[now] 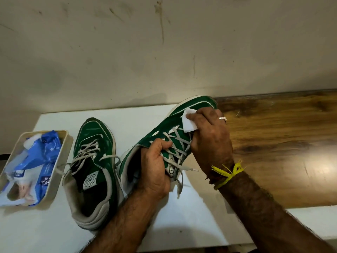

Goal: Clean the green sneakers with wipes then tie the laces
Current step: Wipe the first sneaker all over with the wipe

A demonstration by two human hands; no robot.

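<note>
At the far left of my white desk (138, 115) sits a cream plastic tray (60, 162) with a crinkled blue and white pack of wipes (39, 159) lying in it. Just beside the tray, a green sneaker with a grey heel and loose grey laces (94, 161) rests flat on the desk, its toe pointing away from me. Its laces are not tied, and one end reaches over to the tray's rim. Next comes my left hand (156, 168). Its fingers are curled tight round the tongue and the side of a second green sneaker with white stripes (164, 132), which I hold tilted up, toe high and away from me. Its grey laces hang loose too, and one tip sticks out to the right. My right hand (209, 136) is on the sneaker's top near the toe. Its fingers pinch a small white wipe (188, 122) and press it against the green part. I wear a silver ring (222, 118) on that hand and a yellow thread (228, 172) round the wrist. To the right is a brown wooden board (282, 143).
</note>
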